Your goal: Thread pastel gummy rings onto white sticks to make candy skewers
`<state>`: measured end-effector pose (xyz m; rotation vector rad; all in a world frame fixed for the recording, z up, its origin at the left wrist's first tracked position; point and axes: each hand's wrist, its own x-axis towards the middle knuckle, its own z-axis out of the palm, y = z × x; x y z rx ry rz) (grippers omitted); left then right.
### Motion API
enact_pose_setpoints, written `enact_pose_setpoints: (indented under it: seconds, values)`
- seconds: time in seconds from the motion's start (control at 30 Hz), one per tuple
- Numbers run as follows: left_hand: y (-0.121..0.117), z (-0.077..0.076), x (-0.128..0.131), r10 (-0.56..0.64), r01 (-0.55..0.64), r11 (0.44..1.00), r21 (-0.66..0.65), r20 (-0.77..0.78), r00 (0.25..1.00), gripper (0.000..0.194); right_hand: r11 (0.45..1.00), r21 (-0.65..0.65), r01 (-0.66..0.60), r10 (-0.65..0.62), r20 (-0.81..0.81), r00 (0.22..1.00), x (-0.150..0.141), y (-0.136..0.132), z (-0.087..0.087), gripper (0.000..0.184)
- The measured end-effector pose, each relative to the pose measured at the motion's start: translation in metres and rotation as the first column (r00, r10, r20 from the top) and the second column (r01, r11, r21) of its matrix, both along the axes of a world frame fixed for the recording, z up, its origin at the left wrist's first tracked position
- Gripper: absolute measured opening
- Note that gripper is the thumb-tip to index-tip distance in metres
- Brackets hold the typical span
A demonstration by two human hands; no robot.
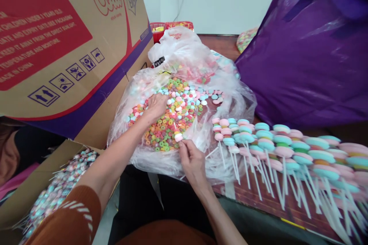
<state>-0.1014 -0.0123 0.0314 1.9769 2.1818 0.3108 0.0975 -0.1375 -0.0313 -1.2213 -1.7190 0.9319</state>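
My left hand [157, 106] reaches into a pile of small candies, its fingers curled down among pink, white and blue discs; whatever they pinch is hidden. Near the pile's front edge my right hand [193, 159] is closed, thumb and forefinger pinching a small candy lollipop [178, 136]. That lollipop has pink, white and yellowish pieces, and its thin white stick points up and away from me. Ring-shaped candies [161, 128] in green, orange and yellow lie between my hands. Crumpled clear plastic [230, 162] spreads under and around the pile.
Several rows of stacked lollipops [283, 141] lie on the right of the wooden table, sticks towards me. A large cardboard box [71, 19] stands at left, above an open carton of wrapped candies [61, 187]. A purple bag [310, 53] fills the right back.
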Motion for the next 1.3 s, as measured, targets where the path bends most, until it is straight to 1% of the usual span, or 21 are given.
enact_pose_setpoints:
  seconds: [0.07,0.1,0.2,0.3,0.4,0.47,0.5,0.57,0.63,0.7,0.8,0.9,1.0,1.13,1.23,1.3]
  values:
    - [0.002,0.002,-0.002,0.005,-0.005,1.0,-0.02,-0.027,1.0,0.039,1.0,0.02,0.002,-0.002,0.003,1.0,0.0,0.0,-0.001,0.026]
    - [0.0,0.001,-0.003,-0.005,0.005,1.0,0.002,-0.027,1.0,0.039,1.0,0.031,0.005,-0.005,0.004,1.0,-0.001,0.001,-0.001,0.026]
    - [-0.011,-0.003,-0.01,-0.019,0.017,0.99,0.138,0.012,1.0,0.037,0.999,0.051,0.007,-0.007,0.008,1.0,-0.001,0.001,-0.002,0.025]
    - [-0.028,-0.009,-0.017,-0.022,0.002,0.971,0.241,0.079,0.997,0.027,0.999,0.049,-0.003,0.003,0.002,1.0,-0.001,0.001,-0.001,0.025]
    - [-0.04,-0.015,-0.024,-0.108,0.067,0.954,0.293,0.128,0.986,0.021,0.999,0.044,-0.008,0.008,-0.005,1.0,-0.001,0.001,0.0,0.025]
    - [-0.043,-0.019,-0.027,-0.142,0.081,0.944,0.321,0.172,0.975,0.02,0.999,0.038,-0.006,0.006,-0.004,1.0,-0.002,0.001,0.0,0.026]
    - [-0.043,-0.021,-0.028,-0.136,0.061,0.939,0.338,0.201,0.97,0.021,0.999,0.035,-0.006,0.006,-0.003,1.0,-0.002,0.001,-0.001,0.026]
    - [-0.039,-0.023,-0.029,-0.084,-0.013,0.928,0.371,0.245,0.966,0.023,1.0,0.029,-0.006,0.006,0.003,1.0,-0.002,0.001,-0.001,0.027]
    - [-0.033,-0.022,-0.028,-0.027,-0.065,0.926,0.373,0.236,0.971,0.027,1.0,0.029,-0.007,0.006,0.01,1.0,-0.002,0.001,-0.002,0.027]
    - [-0.025,-0.021,-0.026,-0.014,-0.049,0.943,0.329,0.187,0.982,0.03,1.0,0.031,-0.004,0.003,0.016,1.0,-0.002,0.001,-0.002,0.027]
    - [-0.018,-0.017,-0.024,-0.057,0.02,0.964,0.265,0.131,0.99,0.027,0.999,0.035,-0.004,0.003,0.02,1.0,-0.002,0.001,-0.002,0.027]
    - [-0.016,-0.016,-0.022,-0.044,-0.001,0.954,0.3,0.144,0.989,0.021,0.999,0.036,-0.013,0.013,0.019,1.0,-0.002,0.001,-0.002,0.026]
    - [-0.017,-0.018,-0.019,-0.036,-0.026,0.931,0.365,0.163,0.986,0.018,0.999,0.04,-0.013,0.012,0.017,1.0,-0.002,0.001,-0.001,0.026]
    - [-0.018,-0.025,-0.015,-0.11,0.047,0.914,0.403,0.135,0.985,0.022,0.998,0.055,-0.014,0.013,0.016,1.0,-0.002,0.002,0.0,0.025]
    - [-0.016,-0.028,-0.014,-0.211,0.156,0.905,0.396,0.099,0.973,0.027,0.997,0.071,-0.022,0.021,0.018,1.0,-0.002,0.002,0.0,0.025]
    - [-0.016,-0.029,-0.016,-0.262,0.219,0.901,0.373,0.067,0.963,0.026,0.997,0.075,-0.022,0.021,0.019,1.0,-0.002,0.002,0.0,0.025]
